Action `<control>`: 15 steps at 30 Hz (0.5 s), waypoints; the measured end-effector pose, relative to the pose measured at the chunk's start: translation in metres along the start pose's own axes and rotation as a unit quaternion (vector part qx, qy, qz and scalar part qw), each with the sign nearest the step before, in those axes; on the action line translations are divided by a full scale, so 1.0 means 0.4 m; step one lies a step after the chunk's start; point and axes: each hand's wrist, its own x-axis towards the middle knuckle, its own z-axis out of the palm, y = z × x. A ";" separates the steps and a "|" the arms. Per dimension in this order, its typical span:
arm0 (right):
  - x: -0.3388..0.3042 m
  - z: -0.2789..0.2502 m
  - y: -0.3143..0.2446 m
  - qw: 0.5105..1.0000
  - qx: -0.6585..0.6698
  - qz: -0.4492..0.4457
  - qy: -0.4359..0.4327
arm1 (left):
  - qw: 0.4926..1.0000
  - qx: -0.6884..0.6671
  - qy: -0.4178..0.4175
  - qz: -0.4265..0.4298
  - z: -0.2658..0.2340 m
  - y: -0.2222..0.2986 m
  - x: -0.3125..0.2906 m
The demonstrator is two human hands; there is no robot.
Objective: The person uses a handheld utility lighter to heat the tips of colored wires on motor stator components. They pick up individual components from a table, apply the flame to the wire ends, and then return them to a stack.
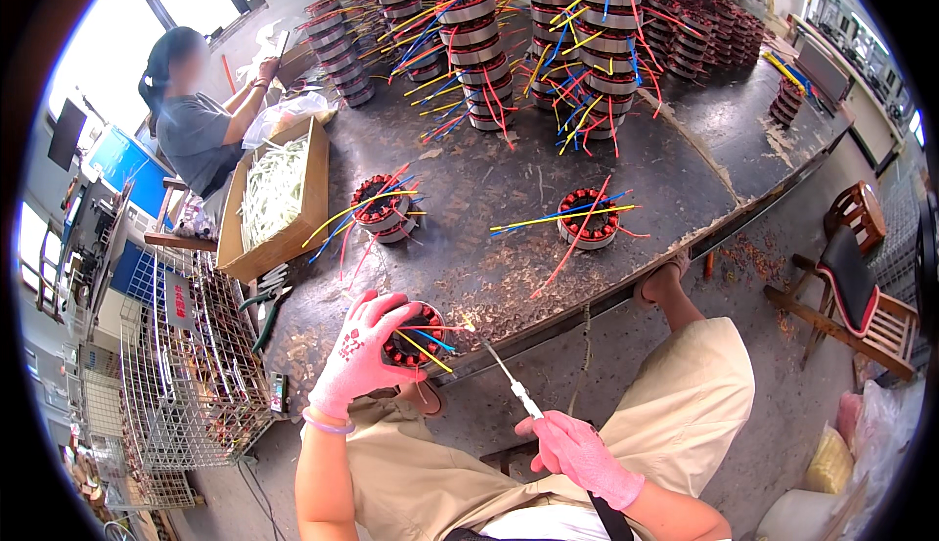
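A: Left hand?
B: Left hand [364, 347] clasps a stator [403, 347], fingers over its rim. Stator's at 3 o'clock from the palm, over the near edge of the worktop [479, 203]; can't tell if it's resting there.
A: Right?
B: Right hand [583, 455] closed round the white handle of a tool [522, 395]. Thin metal shank, type unclear.
A: Key relation?
B: Tool tip against leads [428, 347]. Stator lies at 10 o'clock from the right hand. Tool's long axis runs 5 to 11; leads fan out toward 3 and 4. Tip is just beside the red lead's end, by a bright spot [469, 326]. Contact? Can't tell.
A: Nearer hand?
B: Left's on the stator; right's apart from it, only the tool reaches close.
A: Others?
B: Two loose: far stator [389, 228] at 12 from the held one, side stator [591, 239] at 2.
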 end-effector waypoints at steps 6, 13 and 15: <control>-0.001 -0.001 0.003 1.000 0.002 0.007 0.007 | 1.000 -0.014 0.002 -0.012 -0.002 0.009 0.003; 0.002 0.000 0.007 1.000 0.012 -0.001 0.003 | 1.000 -0.012 -0.002 -0.011 0.001 0.001 0.000; -0.003 0.002 -0.005 1.000 0.005 -0.001 0.001 | 1.000 -0.012 -0.003 -0.012 0.000 0.000 -0.002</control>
